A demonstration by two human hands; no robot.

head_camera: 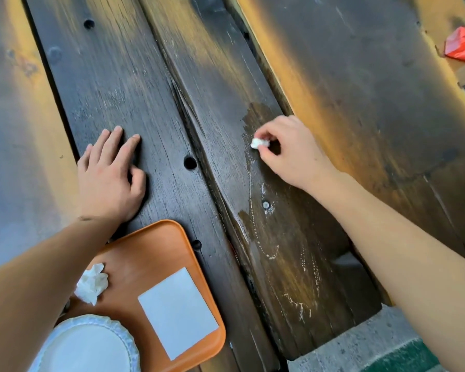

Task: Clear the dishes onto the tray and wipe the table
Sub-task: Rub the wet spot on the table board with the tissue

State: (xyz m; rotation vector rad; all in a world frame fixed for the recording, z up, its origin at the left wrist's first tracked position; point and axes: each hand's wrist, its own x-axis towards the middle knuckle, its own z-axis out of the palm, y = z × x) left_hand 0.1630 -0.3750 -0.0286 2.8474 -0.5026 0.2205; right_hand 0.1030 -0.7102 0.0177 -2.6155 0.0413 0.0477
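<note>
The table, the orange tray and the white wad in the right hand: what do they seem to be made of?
Table: dark stained wood planks, with visible grain, cracks and gaps. Tray: probably plastic, smooth, even orange, with a rounded moulded rim. Wad: likely paper tissue, crumpled and white, pinched in the right hand.

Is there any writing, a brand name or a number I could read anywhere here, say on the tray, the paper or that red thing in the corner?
None can be read.
Orange tray: no lettering shows.
White paper sheet on the tray: blank.
White plate: plain.
Red wrapper at the far right: too blurred and small to show any print.
Tissue wad pinched by the right hand: plain.
</note>
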